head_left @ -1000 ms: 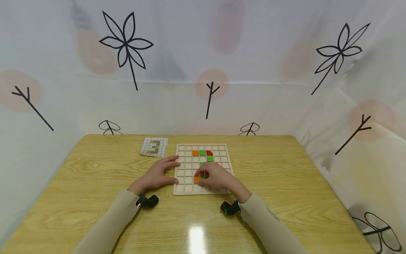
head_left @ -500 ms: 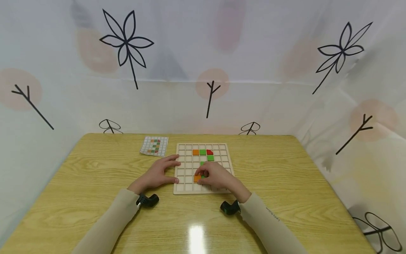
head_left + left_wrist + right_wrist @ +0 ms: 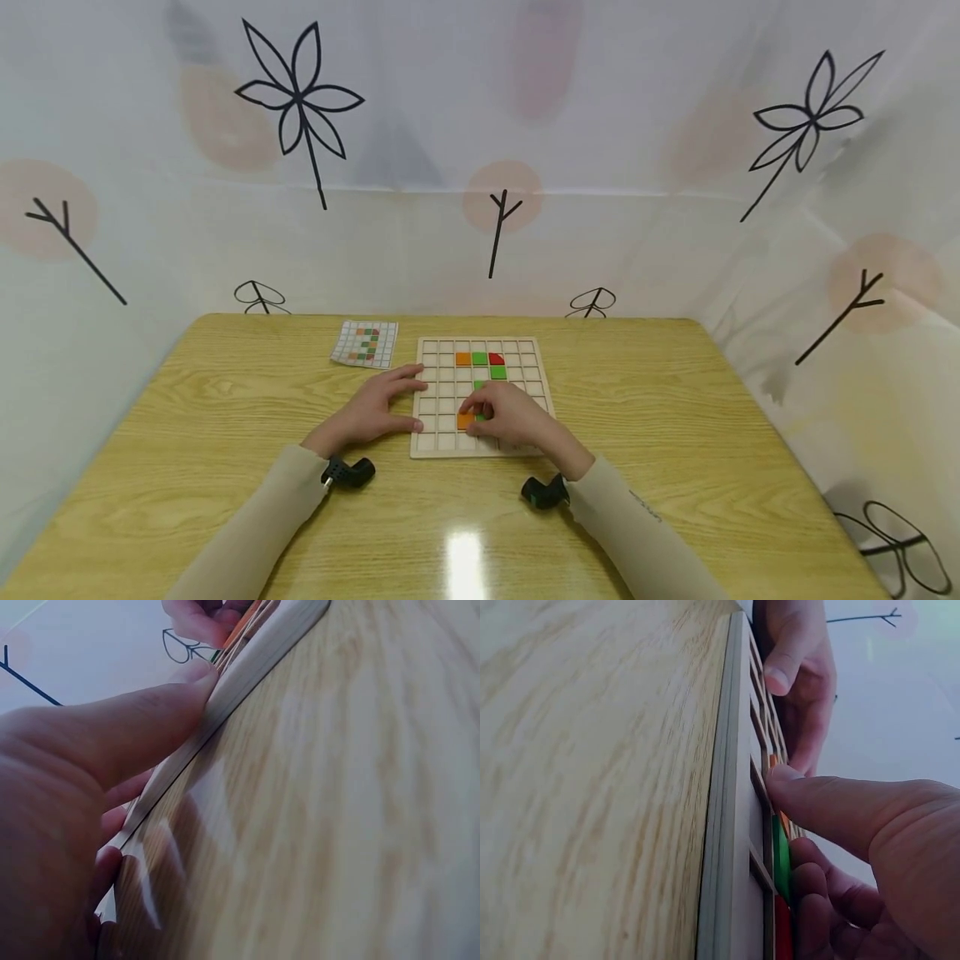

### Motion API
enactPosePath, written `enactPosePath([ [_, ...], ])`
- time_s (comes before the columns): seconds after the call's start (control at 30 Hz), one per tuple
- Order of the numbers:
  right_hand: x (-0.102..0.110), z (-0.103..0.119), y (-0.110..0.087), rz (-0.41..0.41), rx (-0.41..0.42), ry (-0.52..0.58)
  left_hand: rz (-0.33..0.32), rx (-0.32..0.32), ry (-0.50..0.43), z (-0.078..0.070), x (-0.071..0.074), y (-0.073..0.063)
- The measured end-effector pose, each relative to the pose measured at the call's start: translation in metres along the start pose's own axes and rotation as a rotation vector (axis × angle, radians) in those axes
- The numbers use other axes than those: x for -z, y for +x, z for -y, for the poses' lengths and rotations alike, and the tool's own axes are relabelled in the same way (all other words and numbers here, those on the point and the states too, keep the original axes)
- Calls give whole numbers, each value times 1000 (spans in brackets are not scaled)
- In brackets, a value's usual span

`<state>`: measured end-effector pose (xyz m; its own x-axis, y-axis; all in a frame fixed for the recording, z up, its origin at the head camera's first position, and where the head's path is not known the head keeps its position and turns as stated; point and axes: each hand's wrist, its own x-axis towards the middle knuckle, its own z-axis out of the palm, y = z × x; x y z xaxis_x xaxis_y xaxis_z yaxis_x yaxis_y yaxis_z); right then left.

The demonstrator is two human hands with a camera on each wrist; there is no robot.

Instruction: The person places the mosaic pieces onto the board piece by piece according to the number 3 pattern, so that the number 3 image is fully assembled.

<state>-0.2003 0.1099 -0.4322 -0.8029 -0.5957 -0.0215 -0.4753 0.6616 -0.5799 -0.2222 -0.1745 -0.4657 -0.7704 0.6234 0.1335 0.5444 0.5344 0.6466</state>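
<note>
A pale wooden grid board (image 3: 442,443) lies on the table. My right hand (image 3: 510,417) pinches an orange tile (image 3: 465,422) between thumb and fingers, low on the board. In the right wrist view, a green tile (image 3: 781,859) and a red tile (image 3: 782,928) sit in the same row, mostly under my fingers. At the board's left edge, my left hand (image 3: 371,408) rests with spread fingers and thumb touching the rim. Farther up are another orange tile, a green tile (image 3: 479,358), a red tile with one cut corner (image 3: 496,359) and more green tiles, one partly hidden.
A printed card (image 3: 365,343) showing a coloured grid pattern lies beyond my left hand. The wooden table (image 3: 637,400) reaches back to a patterned cloth backdrop (image 3: 420,250). Dark devices (image 3: 350,473) are strapped at both wrists.
The whole scene appears slightly higher in the head view. Both hands keep their places on the board, and the right still holds the orange tile.
</note>
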Motion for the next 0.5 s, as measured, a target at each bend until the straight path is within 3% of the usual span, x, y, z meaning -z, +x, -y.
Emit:
enactPosePath([
  [0.23,6,-5,-6,-57,27,71,-20,-1,-33,-2,3,3],
  [0.5,9,-13,-17,-150,69,146,-18,47,-106,-2,4,0],
])
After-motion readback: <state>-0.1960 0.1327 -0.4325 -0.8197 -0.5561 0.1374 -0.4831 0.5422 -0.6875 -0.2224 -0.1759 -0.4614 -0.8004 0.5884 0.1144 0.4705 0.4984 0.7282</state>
